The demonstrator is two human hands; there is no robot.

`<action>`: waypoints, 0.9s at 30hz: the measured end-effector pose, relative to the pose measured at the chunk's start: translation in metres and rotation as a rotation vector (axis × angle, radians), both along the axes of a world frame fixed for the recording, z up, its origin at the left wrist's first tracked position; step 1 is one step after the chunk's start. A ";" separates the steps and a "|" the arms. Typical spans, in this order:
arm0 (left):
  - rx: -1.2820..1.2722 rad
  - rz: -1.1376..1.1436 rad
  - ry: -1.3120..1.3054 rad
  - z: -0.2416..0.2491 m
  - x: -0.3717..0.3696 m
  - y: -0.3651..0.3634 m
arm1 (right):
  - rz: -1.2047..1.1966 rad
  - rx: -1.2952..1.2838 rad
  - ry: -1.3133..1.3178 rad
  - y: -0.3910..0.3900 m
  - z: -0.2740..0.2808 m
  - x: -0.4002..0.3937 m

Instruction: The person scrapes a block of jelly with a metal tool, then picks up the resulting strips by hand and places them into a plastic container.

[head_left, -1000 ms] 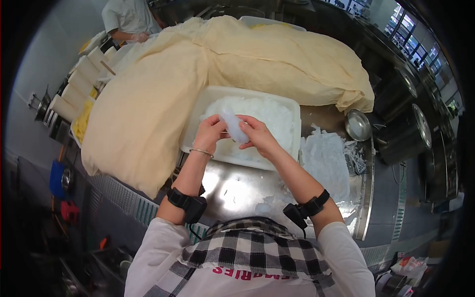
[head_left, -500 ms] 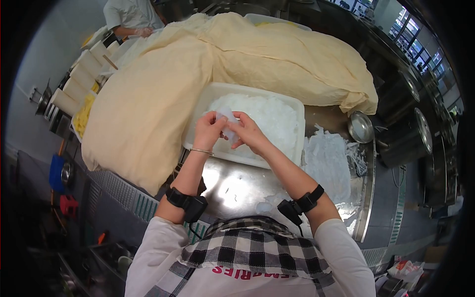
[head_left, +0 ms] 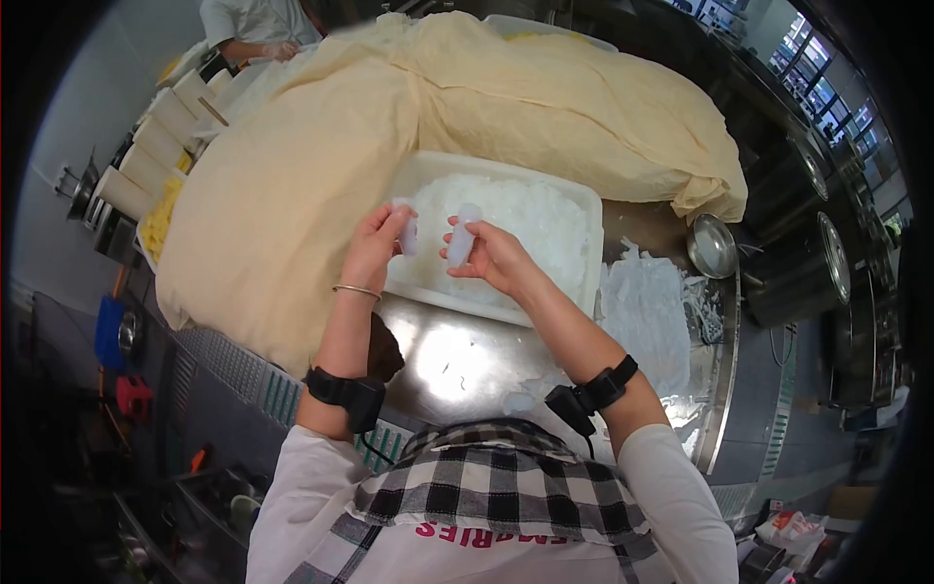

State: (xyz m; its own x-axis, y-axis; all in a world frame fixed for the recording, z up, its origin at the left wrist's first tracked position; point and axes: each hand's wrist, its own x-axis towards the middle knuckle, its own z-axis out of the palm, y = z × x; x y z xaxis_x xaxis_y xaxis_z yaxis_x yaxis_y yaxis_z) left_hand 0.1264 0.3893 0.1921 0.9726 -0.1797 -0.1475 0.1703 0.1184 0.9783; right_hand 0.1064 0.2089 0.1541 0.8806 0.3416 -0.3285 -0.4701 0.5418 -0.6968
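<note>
My left hand [head_left: 375, 240] pinches a pale translucent piece [head_left: 409, 237] between thumb and fingers, over the left side of a white tub. A second pale translucent piece [head_left: 464, 243], longish and slightly curved, is gripped in my right hand [head_left: 498, 255], its far end sticking up past the fingers. The two hands are apart, with a gap between the pieces. Below them the white tub [head_left: 592, 234] holds a heap of similar whitish, glossy material [head_left: 530, 224].
Cream cloth [head_left: 292, 195] drapes over bulky shapes left and behind the tub. To the right lie a flat whitish sheet [head_left: 644, 321], shreds [head_left: 702, 310] and a metal bowl [head_left: 712, 246] on the steel table [head_left: 452, 365]. A co-worker [head_left: 258, 34] stands at the far left.
My hands were together on pale translucent material; now they have moved apart, the left hand toward the left, each with a piece.
</note>
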 end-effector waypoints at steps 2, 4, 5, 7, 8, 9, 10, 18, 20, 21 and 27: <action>-0.030 0.002 0.018 -0.002 -0.001 0.001 | 0.010 0.009 0.010 0.003 0.002 0.002; -0.033 0.015 0.021 -0.008 0.000 0.003 | 0.020 0.021 0.020 0.009 0.011 0.004; -0.032 0.017 0.023 -0.011 0.000 0.005 | 0.001 0.024 0.000 0.011 0.015 0.005; 0.041 0.038 0.005 -0.015 0.000 0.008 | -0.017 0.029 -0.018 0.017 0.016 0.011; 0.042 0.040 0.006 -0.016 0.001 0.010 | -0.037 0.082 0.003 0.019 0.012 0.016; 0.038 0.084 0.005 -0.016 0.001 0.011 | -0.056 0.134 0.026 0.021 0.011 0.019; 0.035 0.127 0.005 -0.017 0.001 0.012 | -0.054 0.135 0.028 0.023 0.010 0.022; 0.077 0.015 0.091 -0.028 0.010 0.002 | -0.047 -0.190 -0.117 0.038 0.009 0.016; 0.025 0.017 0.074 -0.044 0.015 0.002 | -0.048 -0.338 -0.166 0.037 0.003 0.014; -0.015 0.014 0.082 -0.046 0.015 0.000 | -0.052 -0.486 -0.215 0.036 0.001 0.014; -0.090 -0.004 0.053 -0.042 0.008 -0.009 | -0.030 -0.597 -0.300 0.029 -0.001 0.011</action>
State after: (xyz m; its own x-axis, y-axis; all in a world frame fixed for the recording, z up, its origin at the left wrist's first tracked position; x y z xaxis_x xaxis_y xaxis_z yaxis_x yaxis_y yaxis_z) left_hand 0.1346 0.3800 0.1505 0.9631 -0.1982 -0.1820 0.2223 0.2048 0.9532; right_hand 0.1176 0.2382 0.1528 0.9696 0.1509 -0.1924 -0.1994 0.0327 -0.9794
